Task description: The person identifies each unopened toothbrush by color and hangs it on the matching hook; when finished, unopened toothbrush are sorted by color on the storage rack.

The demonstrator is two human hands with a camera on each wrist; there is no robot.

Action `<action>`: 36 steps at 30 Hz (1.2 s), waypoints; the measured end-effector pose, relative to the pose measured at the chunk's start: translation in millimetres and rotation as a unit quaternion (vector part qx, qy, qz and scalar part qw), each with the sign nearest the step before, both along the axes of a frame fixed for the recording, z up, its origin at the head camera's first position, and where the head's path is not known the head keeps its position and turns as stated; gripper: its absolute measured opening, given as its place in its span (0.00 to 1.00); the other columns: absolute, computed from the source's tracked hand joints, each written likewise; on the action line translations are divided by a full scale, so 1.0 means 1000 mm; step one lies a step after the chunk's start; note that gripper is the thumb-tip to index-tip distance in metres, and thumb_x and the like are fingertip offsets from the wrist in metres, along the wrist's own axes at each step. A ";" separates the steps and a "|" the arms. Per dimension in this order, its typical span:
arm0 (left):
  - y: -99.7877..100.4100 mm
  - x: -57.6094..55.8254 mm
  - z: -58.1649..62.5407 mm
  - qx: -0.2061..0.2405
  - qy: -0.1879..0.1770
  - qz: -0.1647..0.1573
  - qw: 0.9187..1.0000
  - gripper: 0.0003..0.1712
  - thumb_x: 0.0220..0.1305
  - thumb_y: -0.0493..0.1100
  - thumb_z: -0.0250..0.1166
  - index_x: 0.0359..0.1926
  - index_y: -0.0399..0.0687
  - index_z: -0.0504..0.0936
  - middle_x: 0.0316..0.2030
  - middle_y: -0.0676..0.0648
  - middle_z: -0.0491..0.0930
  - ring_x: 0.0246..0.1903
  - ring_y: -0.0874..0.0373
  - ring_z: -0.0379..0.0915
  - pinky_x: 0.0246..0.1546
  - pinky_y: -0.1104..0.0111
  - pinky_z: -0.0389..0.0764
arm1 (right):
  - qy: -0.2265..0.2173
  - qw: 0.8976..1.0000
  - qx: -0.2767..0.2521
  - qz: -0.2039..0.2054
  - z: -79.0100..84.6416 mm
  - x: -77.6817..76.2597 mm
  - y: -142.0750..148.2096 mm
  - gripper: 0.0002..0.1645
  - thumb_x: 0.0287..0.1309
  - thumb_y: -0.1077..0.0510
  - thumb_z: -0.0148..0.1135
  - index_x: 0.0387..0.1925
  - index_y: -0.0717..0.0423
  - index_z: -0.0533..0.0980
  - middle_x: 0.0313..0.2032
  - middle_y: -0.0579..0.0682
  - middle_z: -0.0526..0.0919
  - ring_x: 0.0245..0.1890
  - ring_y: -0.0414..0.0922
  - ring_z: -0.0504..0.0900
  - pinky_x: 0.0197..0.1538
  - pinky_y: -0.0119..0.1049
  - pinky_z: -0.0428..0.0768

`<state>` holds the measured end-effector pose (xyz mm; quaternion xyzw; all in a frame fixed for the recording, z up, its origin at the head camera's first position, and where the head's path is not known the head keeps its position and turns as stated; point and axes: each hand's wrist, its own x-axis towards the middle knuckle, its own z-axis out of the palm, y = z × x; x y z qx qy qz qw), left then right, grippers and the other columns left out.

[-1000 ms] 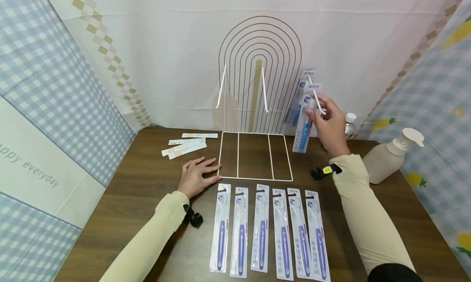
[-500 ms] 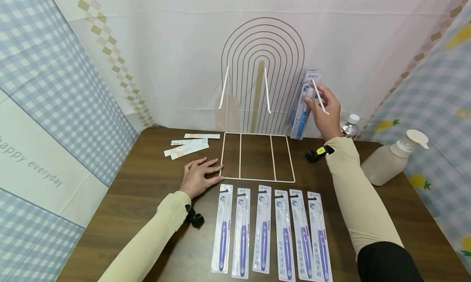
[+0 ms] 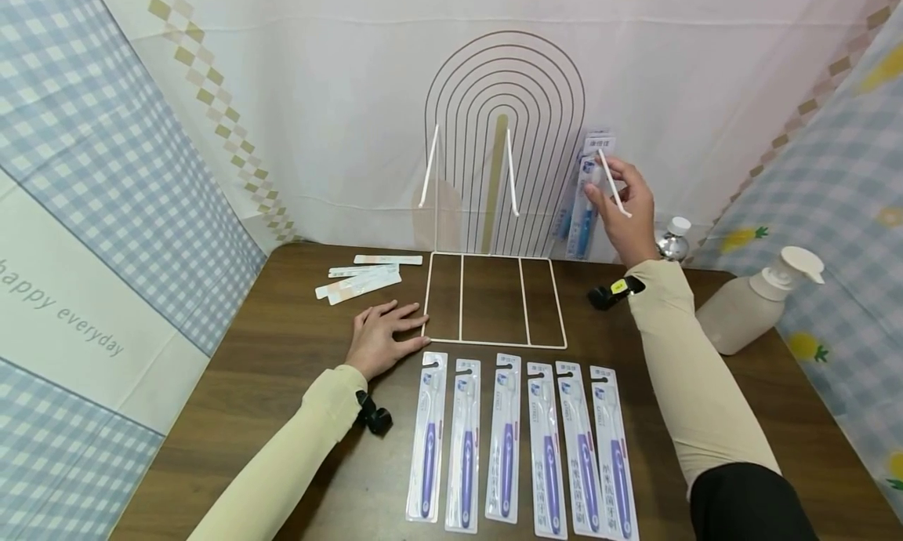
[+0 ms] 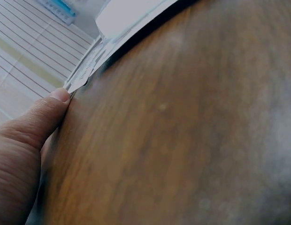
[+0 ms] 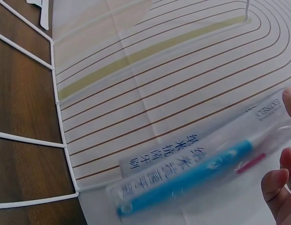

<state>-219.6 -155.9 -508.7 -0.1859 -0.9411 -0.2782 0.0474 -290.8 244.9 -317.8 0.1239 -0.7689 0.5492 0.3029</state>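
My right hand point(image 3: 628, 212) pinches a packaged blue toothbrush point(image 3: 586, 212) between thumb and fingers, at the right-hand hook point(image 3: 615, 186) of a white wire display rack point(image 3: 497, 343). The card's top overlaps the hook's back part. Behind it hangs another packaged blue toothbrush point(image 5: 129, 161), mostly hidden in the right wrist view. My left hand point(image 3: 381, 339) rests on the table with fingers spread, its fingertips right at the rack's left base wire. In the left wrist view the thumb point(image 4: 37, 117) touches near the end of a toothbrush card point(image 4: 82, 77).
Several packaged purple toothbrushes point(image 3: 507, 447) lie in a row in front of the rack. Paper strips point(image 3: 363, 282) lie at the back left. A pump bottle point(image 3: 744, 310) and a silver bottle with white cap point(image 3: 675, 241) stand at right. Two hooks point(image 3: 513, 176) at left and middle are bare.
My right hand has moved the blue toothbrush back along the hook, up close against the one behind it. My left hand has stayed in place.
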 end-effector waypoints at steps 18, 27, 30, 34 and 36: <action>0.003 0.008 -0.003 0.013 -0.006 0.000 1.000 0.27 0.67 0.63 0.73 0.65 0.67 0.85 0.73 0.57 0.73 0.77 0.46 0.59 0.73 0.43 0.47 | -0.065 0.997 0.030 0.042 -0.038 0.065 0.020 0.23 0.65 0.66 0.73 0.60 0.62 0.82 0.49 0.41 0.75 0.30 0.37 0.69 0.30 0.24 0.69; 0.002 0.006 -0.002 0.008 -0.007 0.004 1.000 0.28 0.67 0.63 0.73 0.66 0.67 0.85 0.73 0.57 0.73 0.77 0.47 0.59 0.72 0.43 0.48 | -0.088 0.988 0.111 0.066 -0.082 0.126 0.033 0.22 0.64 0.69 0.72 0.58 0.59 0.83 0.48 0.49 0.79 0.28 0.40 0.69 0.30 0.29 0.69; 0.001 0.003 0.001 0.008 0.002 0.010 1.000 0.28 0.66 0.62 0.74 0.65 0.67 0.85 0.72 0.57 0.74 0.76 0.47 0.59 0.72 0.43 0.49 | -0.110 0.982 0.138 0.068 -0.100 0.136 0.040 0.21 0.66 0.65 0.72 0.59 0.54 0.84 0.47 0.52 0.81 0.28 0.41 0.70 0.30 0.30 0.70; 0.003 0.000 0.002 0.003 0.000 0.003 1.000 0.29 0.67 0.63 0.73 0.66 0.67 0.85 0.73 0.57 0.73 0.77 0.47 0.58 0.72 0.43 0.49 | -0.159 0.968 0.188 0.053 -0.129 0.153 0.055 0.20 0.68 0.58 0.73 0.60 0.52 0.84 0.47 0.53 0.81 0.29 0.42 0.71 0.31 0.31 0.72; 0.003 0.000 0.001 0.002 -0.002 0.000 1.000 0.29 0.67 0.63 0.73 0.66 0.66 0.85 0.73 0.57 0.73 0.77 0.47 0.58 0.72 0.42 0.49 | -0.191 0.957 0.212 0.047 -0.143 0.161 0.063 0.22 0.68 0.55 0.73 0.62 0.53 0.83 0.47 0.53 0.81 0.30 0.42 0.71 0.32 0.33 0.73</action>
